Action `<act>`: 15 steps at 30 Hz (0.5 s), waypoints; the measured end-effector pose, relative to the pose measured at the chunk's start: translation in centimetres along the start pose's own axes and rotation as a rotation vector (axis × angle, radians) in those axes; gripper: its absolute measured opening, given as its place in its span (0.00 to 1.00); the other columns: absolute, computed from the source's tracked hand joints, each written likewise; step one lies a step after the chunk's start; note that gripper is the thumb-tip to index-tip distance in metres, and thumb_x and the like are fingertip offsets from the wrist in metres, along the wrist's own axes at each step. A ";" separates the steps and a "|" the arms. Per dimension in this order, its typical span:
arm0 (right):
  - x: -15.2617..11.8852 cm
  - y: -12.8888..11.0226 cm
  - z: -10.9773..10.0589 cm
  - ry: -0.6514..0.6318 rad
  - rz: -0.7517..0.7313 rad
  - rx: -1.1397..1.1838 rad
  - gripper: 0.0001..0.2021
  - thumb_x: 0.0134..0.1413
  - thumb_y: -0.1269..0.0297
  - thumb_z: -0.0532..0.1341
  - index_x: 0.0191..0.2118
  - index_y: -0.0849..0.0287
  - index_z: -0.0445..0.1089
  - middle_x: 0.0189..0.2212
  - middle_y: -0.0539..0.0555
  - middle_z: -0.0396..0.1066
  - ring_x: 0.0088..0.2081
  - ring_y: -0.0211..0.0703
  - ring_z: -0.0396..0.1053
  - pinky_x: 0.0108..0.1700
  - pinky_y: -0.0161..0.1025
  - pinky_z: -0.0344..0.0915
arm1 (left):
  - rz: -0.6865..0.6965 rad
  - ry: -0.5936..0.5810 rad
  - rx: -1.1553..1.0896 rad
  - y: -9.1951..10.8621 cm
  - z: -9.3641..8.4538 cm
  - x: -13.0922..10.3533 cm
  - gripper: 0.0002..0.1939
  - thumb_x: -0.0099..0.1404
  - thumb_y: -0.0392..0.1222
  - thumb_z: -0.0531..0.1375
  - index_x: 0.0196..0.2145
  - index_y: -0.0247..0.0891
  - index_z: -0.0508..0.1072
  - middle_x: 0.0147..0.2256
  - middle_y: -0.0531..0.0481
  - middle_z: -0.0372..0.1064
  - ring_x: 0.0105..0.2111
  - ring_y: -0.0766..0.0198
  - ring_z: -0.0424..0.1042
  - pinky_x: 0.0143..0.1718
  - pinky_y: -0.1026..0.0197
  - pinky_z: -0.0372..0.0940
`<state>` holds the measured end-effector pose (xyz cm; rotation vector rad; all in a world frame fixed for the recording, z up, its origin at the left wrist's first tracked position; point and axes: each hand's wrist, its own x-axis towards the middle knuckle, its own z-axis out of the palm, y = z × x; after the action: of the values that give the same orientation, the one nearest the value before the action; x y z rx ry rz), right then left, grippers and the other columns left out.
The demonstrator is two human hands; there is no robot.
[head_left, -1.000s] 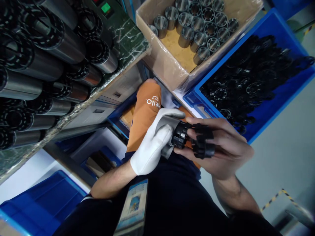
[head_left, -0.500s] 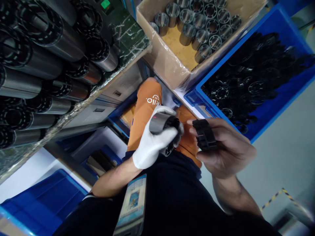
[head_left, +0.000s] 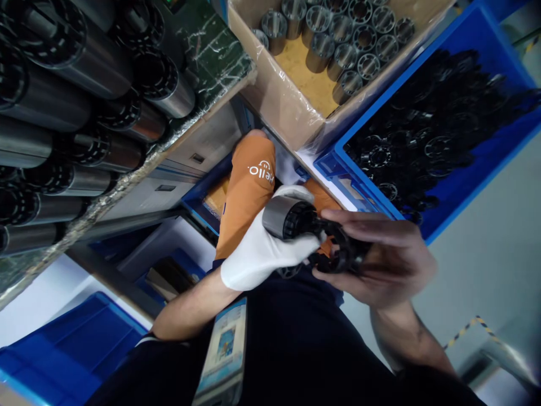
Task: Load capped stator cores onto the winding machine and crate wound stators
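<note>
My left hand (head_left: 262, 245), in a white glove, is wrapped round a metal cylinder (head_left: 279, 216) with a black slotted ring (head_left: 301, 220) at its right end. Below the thumb a second black-rimmed part (head_left: 291, 271) shows, mostly hidden by the hand. My bare right hand (head_left: 386, 256) grips a black plastic ring (head_left: 342, 248) between thumb and fingers. This ring is right beside the cylinder's black end and close to my left thumb; whether they touch I cannot tell. The right hand is slightly blurred.
Several metal cylinders with black slotted ends (head_left: 167, 84) lie on the green bench (head_left: 211, 56) at left. A cardboard box (head_left: 287, 101) with metal cylinders stands ahead. Beside it, a blue bin (head_left: 448, 220) holds many black rings. Another blue bin (head_left: 71, 344) is at lower left.
My right hand has turned the black ring and brought it left, close to the cylinder. My left hand has tilted the cylinder slightly, showing more of its black end.
</note>
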<state>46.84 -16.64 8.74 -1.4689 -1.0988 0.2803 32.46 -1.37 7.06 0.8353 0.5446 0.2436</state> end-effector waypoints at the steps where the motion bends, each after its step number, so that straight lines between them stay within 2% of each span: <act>1: 0.1 -0.1 -0.1 0.005 -0.012 0.021 0.33 0.56 0.62 0.83 0.67 0.46 0.81 0.56 0.57 0.87 0.50 0.63 0.88 0.44 0.55 0.92 | -0.019 -0.037 -0.028 0.0 0.1 -0.1 0.35 0.62 0.57 0.82 0.59 0.43 0.77 0.54 0.43 0.78 0.55 0.44 0.81 0.55 0.48 0.79; 3: 0.5 -0.6 -0.3 0.017 -0.029 -0.020 0.31 0.60 0.58 0.82 0.67 0.46 0.81 0.52 0.56 0.87 0.47 0.59 0.87 0.39 0.52 0.90 | -0.053 -0.052 -0.116 0.0 0.4 -0.1 0.35 0.66 0.69 0.75 0.58 0.43 0.77 0.50 0.43 0.81 0.50 0.41 0.83 0.48 0.47 0.81; 5: 0.8 -1.4 -0.5 -0.009 -0.019 -0.127 0.27 0.59 0.63 0.83 0.63 0.46 0.84 0.45 0.54 0.87 0.39 0.54 0.85 0.33 0.48 0.86 | -0.074 0.025 -0.207 0.0 0.7 0.0 0.34 0.74 0.75 0.64 0.58 0.43 0.78 0.48 0.42 0.82 0.48 0.38 0.84 0.44 0.45 0.81; 7: 1.1 -1.9 -0.3 -0.110 -0.009 -0.193 0.20 0.59 0.72 0.81 0.56 0.50 0.86 0.41 0.52 0.86 0.34 0.47 0.83 0.33 0.42 0.85 | -0.053 0.109 -0.234 -0.1 0.8 0.3 0.33 0.79 0.74 0.58 0.57 0.42 0.79 0.47 0.41 0.83 0.49 0.37 0.85 0.41 0.46 0.81; 9: 1.3 -2.0 0.3 -0.185 -0.011 -0.192 0.15 0.62 0.77 0.78 0.50 0.54 0.86 0.39 0.51 0.86 0.33 0.42 0.83 0.37 0.38 0.85 | 0.009 0.138 -0.223 0.0 1.0 0.5 0.29 0.80 0.70 0.60 0.57 0.42 0.80 0.47 0.42 0.83 0.50 0.38 0.85 0.43 0.47 0.81; 12: 1.0 -1.6 1.4 -0.129 -0.016 -0.171 0.16 0.63 0.77 0.77 0.53 0.55 0.85 0.40 0.49 0.87 0.36 0.41 0.83 0.43 0.37 0.86 | 0.054 0.171 -0.190 0.2 1.4 0.6 0.28 0.81 0.68 0.61 0.56 0.40 0.82 0.45 0.42 0.84 0.53 0.39 0.85 0.48 0.47 0.83; 15: 0.4 -1.4 2.0 -0.068 -0.021 -0.183 0.22 0.61 0.79 0.78 0.58 0.55 0.84 0.45 0.49 0.88 0.39 0.42 0.84 0.45 0.39 0.87 | 0.050 0.251 -0.159 0.4 1.6 0.6 0.32 0.83 0.70 0.55 0.56 0.39 0.83 0.42 0.41 0.84 0.57 0.37 0.84 0.49 0.45 0.84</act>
<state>44.96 -15.33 9.63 -1.6187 -1.2197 0.2204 33.88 -1.89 8.02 0.6683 0.7294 0.4355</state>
